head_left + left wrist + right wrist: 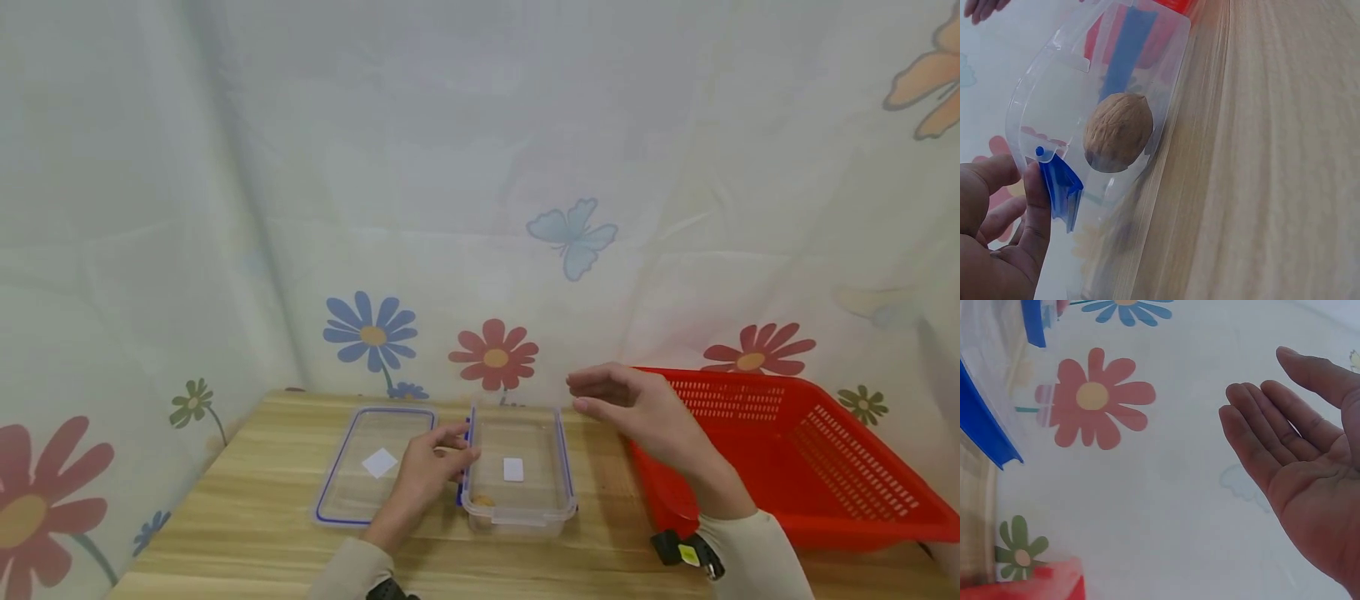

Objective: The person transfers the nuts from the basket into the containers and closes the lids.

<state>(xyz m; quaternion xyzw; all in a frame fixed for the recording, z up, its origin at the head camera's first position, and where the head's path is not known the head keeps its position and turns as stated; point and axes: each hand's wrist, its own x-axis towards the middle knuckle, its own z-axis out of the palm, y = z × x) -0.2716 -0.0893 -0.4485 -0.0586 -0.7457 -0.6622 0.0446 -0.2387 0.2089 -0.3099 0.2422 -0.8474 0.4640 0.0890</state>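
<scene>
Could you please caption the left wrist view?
Left hand touches the blue clip of a clear container holding a walnut.

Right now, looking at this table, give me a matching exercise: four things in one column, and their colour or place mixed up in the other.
Things:
1. walnut
2. basket
3. lid
4. right hand

Descriptions:
A. flat on the table, left of the container
B. red
C. open, above the container's far right corner
D. inside the clear container

Pairs: 1-D, 2-B, 3-A, 4-C

A walnut (pixel 1117 131) lies inside the clear container (pixel 1166 75), whose blue clasp (pixel 1060 184) the left hand (pixel 997 237) touches.
</scene>
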